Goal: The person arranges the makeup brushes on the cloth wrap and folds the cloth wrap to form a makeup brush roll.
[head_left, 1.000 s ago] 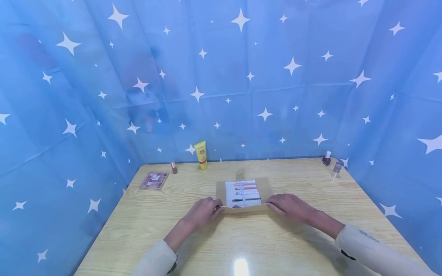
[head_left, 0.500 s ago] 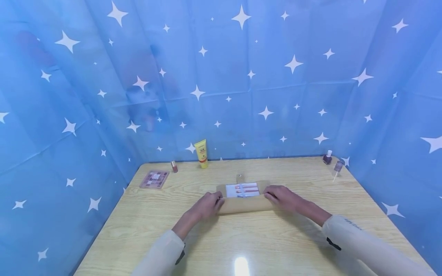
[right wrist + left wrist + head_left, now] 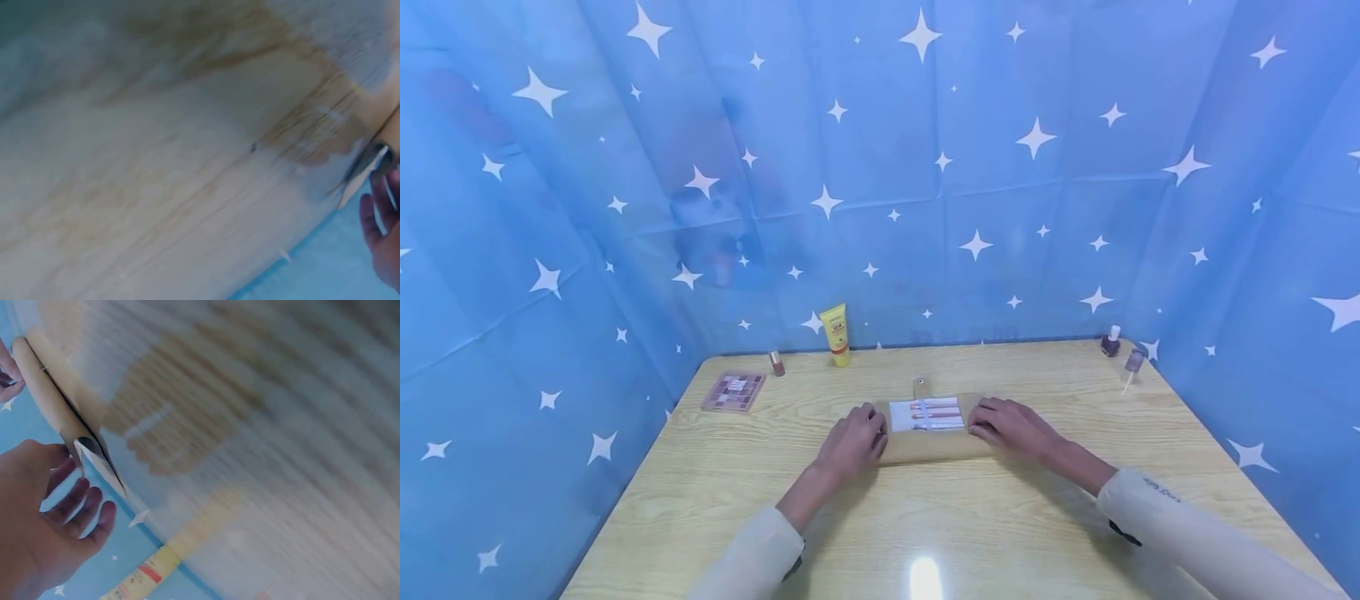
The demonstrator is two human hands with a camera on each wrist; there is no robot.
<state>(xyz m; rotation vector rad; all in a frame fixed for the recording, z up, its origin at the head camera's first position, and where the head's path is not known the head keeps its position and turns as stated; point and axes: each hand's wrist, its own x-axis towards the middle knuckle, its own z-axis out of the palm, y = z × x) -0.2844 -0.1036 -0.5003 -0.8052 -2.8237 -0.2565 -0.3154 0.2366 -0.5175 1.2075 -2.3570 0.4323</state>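
A tan brush roll (image 3: 932,448) lies across the middle of the table, its near edge folded over into a rounded roll. Several makeup brushes (image 3: 940,415) show in its white inner part under a pale band; the fold covers the nearer part. My left hand (image 3: 852,442) holds the roll's left end, and in the left wrist view the thumb and index finger are at the roll (image 3: 44,394) while the other fingers are spread and bent. At the opposite end, my right hand (image 3: 1011,425) grips the fold with bent fingers.
A snap tab (image 3: 921,387) sticks out from the roll's far side. Along the back stand a yellow tube (image 3: 837,335), a small bottle (image 3: 777,364) and two nail polish bottles (image 3: 1110,342) at right. An eyeshadow palette (image 3: 733,392) lies at left, before a blue star curtain (image 3: 880,167).
Both hands have folded the near edge of the brush roll away from the person, over part of the brushes. In the last half second the hands moved only slightly, and the fold lies flatter.
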